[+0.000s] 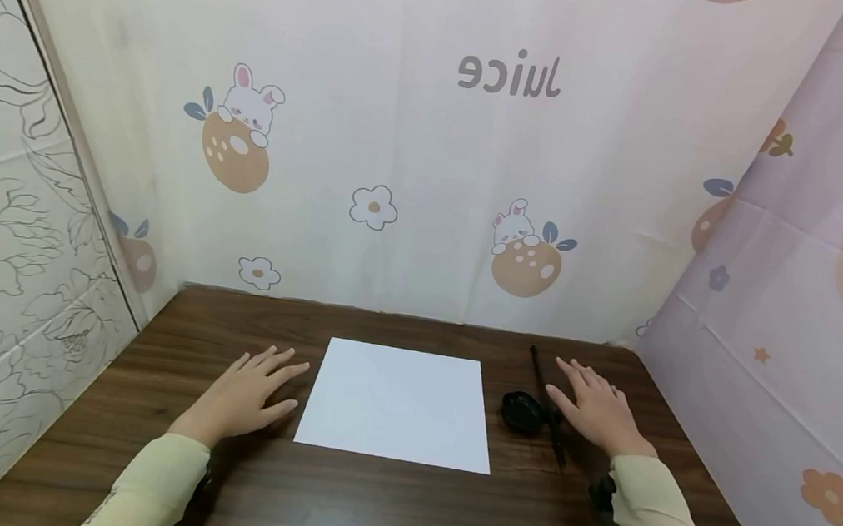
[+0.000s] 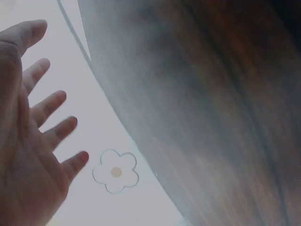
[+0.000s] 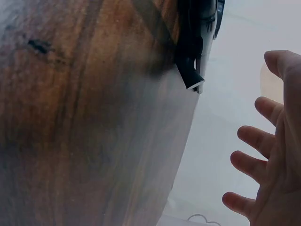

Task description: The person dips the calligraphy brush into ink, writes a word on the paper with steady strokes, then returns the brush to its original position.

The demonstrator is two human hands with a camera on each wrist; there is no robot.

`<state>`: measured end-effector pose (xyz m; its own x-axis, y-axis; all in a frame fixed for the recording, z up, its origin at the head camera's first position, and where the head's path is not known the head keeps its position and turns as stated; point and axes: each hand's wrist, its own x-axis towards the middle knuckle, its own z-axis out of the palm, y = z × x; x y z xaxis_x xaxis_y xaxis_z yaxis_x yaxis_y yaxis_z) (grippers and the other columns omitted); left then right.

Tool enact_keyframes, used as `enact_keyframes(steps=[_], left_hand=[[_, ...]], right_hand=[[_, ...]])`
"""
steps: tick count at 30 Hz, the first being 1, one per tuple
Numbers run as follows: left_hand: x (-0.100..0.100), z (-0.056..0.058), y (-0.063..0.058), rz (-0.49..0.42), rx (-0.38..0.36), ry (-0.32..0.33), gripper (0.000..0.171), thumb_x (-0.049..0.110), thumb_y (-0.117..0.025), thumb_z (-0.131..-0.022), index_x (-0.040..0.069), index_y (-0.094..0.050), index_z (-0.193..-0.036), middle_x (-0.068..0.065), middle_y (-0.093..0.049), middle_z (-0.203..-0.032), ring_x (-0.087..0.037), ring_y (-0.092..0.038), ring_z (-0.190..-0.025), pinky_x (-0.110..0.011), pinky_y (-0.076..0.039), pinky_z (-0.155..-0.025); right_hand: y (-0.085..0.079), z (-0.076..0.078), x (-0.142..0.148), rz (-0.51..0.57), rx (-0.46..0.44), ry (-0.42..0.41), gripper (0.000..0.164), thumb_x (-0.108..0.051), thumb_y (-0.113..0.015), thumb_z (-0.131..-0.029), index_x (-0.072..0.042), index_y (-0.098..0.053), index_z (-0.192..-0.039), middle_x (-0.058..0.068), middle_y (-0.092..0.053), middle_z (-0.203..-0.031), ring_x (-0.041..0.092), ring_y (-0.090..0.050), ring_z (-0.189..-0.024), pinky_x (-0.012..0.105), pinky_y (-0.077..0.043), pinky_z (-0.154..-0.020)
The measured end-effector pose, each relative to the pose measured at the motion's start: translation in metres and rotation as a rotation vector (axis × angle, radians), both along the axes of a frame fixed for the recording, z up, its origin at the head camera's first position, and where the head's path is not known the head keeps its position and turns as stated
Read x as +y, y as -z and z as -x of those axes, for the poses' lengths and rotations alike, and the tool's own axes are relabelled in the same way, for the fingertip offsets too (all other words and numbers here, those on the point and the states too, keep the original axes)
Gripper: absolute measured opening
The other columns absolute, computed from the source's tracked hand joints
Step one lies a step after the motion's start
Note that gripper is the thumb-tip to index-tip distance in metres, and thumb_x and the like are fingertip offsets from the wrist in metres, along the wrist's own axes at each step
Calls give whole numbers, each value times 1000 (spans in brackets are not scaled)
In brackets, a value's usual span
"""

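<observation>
Head view: outspread hands [image 1: 244, 398] flank paper [image 1: 396, 404] and black object [image 1: 524, 412], bare tabletop [image 1: 370, 509] along paper's near edge.

Head cam: high at the near side, facing fwd & down, widest and farthest back; takes in the table [image 1: 370, 509] and the curtain [image 1: 394, 144] behind, left hand [image 1: 244, 394] approx 8 o'clock, right hand [image 1: 600, 412] approx 4. L wrist cam: v. close, looking past the palm twd fingertips, hand at 9 o'clock, table at 2 (so the view's rolled), curtain beyond. R wrist cam: equally close, same palm-side angle, hand betw 3 & 4, table at 9, black device [image 1: 521, 412] at 1. Head & R wrist share device + right hand; head & L wrist share left hand; all three get table + curtain.
</observation>
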<state>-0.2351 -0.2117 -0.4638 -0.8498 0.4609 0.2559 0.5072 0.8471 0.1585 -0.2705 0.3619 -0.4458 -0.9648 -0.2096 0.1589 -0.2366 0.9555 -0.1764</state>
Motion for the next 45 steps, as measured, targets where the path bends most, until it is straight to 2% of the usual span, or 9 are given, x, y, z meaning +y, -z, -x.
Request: enact_keyframes(steps=[4,7,12,19,27,34,36,42,45], left_hand=[[4,1,2,14,17,109,52,34,-66,-96,17,-55,-144,-16,-48,-148,-40,-44,-136,-64,-34,-106],[8,1,3,15,23,164,49,31,-66,-96,16,-58,-142,-15,-51,-146,-39,-47,-134,-61,-37,-104],[14,-4,1,8,20,218,43,28,-67,-95,16,-63,-136,-12,-58,-140,-36,-50,-132,-58,-41,-102],[22,-11,2,35,60,315,29,24,-68,-93,19,-72,-121,-4,-68,-124,-29,-60,-120,-50,-49,-96],[26,-16,7,43,51,357,27,25,-68,-92,24,-73,-118,3,-68,-119,-19,-63,-111,-43,-52,-92],[26,-17,12,7,108,466,25,22,-73,-87,25,-75,-112,5,-68,-114,-16,-64,-107,-40,-53,-89],[26,-18,12,5,112,484,25,22,-73,-87,25,-75,-112,4,-68,-115,-16,-63,-107,-40,-53,-90],[27,-19,12,19,101,493,27,21,-74,-86,26,-74,-113,0,-68,-118,-18,-62,-110,-41,-52,-92],[28,-19,13,18,93,494,29,20,-74,-86,26,-74,-114,0,-68,-118,-18,-62,-111,-41,-52,-92]], right_hand=[[-1,2,-1,9,2,-6,69,-49,-47,-103,-8,-33,-156,28,-32,-155,53,-30,-137,78,-21,-100],[-1,4,-2,12,13,-15,68,-49,-48,-103,-7,-34,-156,29,-33,-154,53,-32,-135,78,-23,-98],[0,9,-3,23,14,-34,67,-48,-49,-103,-6,-38,-154,30,-40,-149,53,-39,-131,77,-27,-96],[-2,17,-5,57,-24,-70,60,-43,-50,-104,0,-47,-146,29,-49,-141,52,-44,-126,70,-35,-98],[0,28,-3,61,-57,-70,58,-40,-50,-104,3,-49,-143,31,-50,-139,53,-44,-126,68,-35,-99],[0,40,-4,58,-93,-63,50,-34,-51,-104,3,-53,-138,31,-53,-134,51,-49,-121,66,-40,-96],[1,44,-3,89,-107,-57,49,-31,-52,-104,3,-54,-138,30,-54,-133,50,-51,-120,64,-42,-95],[3,53,3,276,-186,-8,48,-31,-54,-104,3,-54,-138,30,-57,-130,45,-58,-111,58,-49,-86],[4,55,7,310,-228,22,51,-35,-54,-103,3,-54,-138,28,-59,-126,43,-59,-109,57,-49,-85]])
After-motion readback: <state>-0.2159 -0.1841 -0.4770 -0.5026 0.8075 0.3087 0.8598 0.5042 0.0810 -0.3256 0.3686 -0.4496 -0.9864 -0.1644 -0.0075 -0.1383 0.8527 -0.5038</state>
